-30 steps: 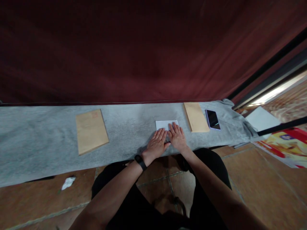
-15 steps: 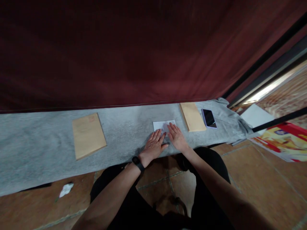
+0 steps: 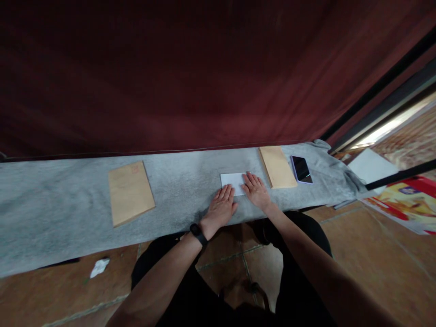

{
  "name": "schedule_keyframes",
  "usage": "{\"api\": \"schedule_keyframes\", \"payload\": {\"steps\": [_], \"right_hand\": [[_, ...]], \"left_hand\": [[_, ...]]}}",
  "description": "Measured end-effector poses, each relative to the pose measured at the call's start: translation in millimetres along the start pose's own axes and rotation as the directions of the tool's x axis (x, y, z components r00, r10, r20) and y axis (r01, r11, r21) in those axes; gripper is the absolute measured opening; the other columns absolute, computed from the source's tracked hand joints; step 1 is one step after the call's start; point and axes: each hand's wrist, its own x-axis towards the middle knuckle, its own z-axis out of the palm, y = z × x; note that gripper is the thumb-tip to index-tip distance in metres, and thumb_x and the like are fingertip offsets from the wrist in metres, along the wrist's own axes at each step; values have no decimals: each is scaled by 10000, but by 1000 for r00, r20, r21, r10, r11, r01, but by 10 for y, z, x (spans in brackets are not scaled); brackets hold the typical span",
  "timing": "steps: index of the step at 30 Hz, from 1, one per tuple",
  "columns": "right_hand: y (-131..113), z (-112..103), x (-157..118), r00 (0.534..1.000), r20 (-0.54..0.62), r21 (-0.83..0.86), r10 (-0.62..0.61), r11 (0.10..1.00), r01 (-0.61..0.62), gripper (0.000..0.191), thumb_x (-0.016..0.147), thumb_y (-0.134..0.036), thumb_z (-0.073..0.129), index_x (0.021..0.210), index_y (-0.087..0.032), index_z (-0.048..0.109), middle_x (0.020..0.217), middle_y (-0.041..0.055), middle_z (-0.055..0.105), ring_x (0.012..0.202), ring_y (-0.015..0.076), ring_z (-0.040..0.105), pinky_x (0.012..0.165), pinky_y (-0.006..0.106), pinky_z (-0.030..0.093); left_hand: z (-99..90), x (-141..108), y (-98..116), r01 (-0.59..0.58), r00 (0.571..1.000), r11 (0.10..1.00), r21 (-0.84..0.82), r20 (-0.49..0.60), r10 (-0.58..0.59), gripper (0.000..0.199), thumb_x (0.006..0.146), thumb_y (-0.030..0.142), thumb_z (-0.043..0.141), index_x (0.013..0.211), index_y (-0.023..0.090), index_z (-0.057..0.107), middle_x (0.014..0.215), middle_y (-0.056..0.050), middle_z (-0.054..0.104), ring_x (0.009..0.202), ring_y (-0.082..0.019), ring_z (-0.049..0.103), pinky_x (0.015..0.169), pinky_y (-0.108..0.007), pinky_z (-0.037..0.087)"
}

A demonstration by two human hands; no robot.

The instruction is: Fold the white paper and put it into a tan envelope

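A small white sheet of folded-looking paper (image 3: 235, 180) lies flat on the grey cloth in front of me. My left hand (image 3: 221, 206) rests on its lower left corner, fingers stretched out and flat. On its right edge lies my right hand (image 3: 256, 190), also flat with fingers extended. The middle of the paper shows between the two hands; its covered corners are hidden. Close to my right hand is a stack of brown envelopes (image 3: 277, 167). A dark band sits on my left wrist.
A grey cloth (image 3: 184, 181) covers the long narrow surface. Further left lies another brown envelope stack (image 3: 131, 195) with a red mark. A phone (image 3: 301, 170) lies at the right. Behind hangs a dark red curtain (image 3: 170, 91). A colourful box (image 3: 408, 200) stands lower right; crumpled tissue (image 3: 99, 268) lies on the floor.
My hands have moved apart over the paper, the left one to the left and the right one to the right, baring its middle. The whole view has shifted slightly.
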Motion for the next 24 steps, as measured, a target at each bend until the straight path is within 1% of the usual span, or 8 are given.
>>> {"api": "schedule_keyframes", "payload": {"steps": [3,5,8,11,15,18,20,24], "right_hand": [[47,-40,-98,1000,-14,17,-24,1000,24,549,1083,-399,339,1539,-120,463,1625,152,410,1515,313,364,1234,535,291],[66,-82,-185,994,-4,43,-111,993,111,534,1081,-394,355,1528,-130,478,1621,141,422,1519,293,361,1247,529,277],[82,-150,-287,966,35,90,-255,964,251,507,1072,-409,405,1516,-184,498,1606,118,455,1490,257,415,1252,519,284],[87,-209,-292,957,39,130,-287,951,280,477,1052,-392,470,1481,-195,540,1569,121,506,1447,249,475,1233,502,333],[118,-292,-191,974,8,284,-227,934,215,366,1013,-301,539,1342,-203,666,1437,108,639,1318,255,601,1175,461,421],[190,-404,-87,993,-18,383,-120,916,118,292,1020,-277,504,1153,-212,755,1176,95,770,1073,236,722,999,385,543],[247,-512,4,997,-38,431,-66,899,75,287,1021,-339,512,1081,-216,765,1028,77,791,919,217,741,846,330,576],[307,-692,245,997,-60,654,40,756,8,345,955,-505,590,965,-202,754,768,17,723,672,170,653,607,260,505]], "left_hand": [[-67,57,-27,-34,999,998,46,6,34,474,1024,171,390,1466,45,506,1557,-218,491,1452,-286,468,1164,-413,403],[-121,90,-40,-67,998,993,93,8,67,463,987,76,395,1425,40,540,1514,-236,530,1394,-290,530,1117,-410,443],[-190,118,-43,-107,994,982,153,7,107,443,947,14,420,1357,41,587,1451,-248,577,1321,-298,584,1065,-410,475],[-234,140,-42,-124,992,979,161,1,125,403,926,-5,447,1274,64,636,1370,-236,629,1248,-299,625,1020,-407,496],[-308,196,-104,-66,997,998,20,-41,67,264,935,41,483,1062,124,699,1102,-165,730,1039,-274,694,922,-387,521],[-406,248,-216,7,987,974,-227,-155,-44,206,966,126,502,954,166,704,976,-106,745,929,-241,693,894,-367,506],[-469,281,-302,51,964,869,-492,-203,-171,173,973,216,536,934,188,702,913,-57,738,835,-202,674,807,-315,501],[-493,349,-409,72,899,472,-879,-148,-413,236,924,402,607,839,191,669,700,26,617,653,-143,568,602,-241,420]]}}
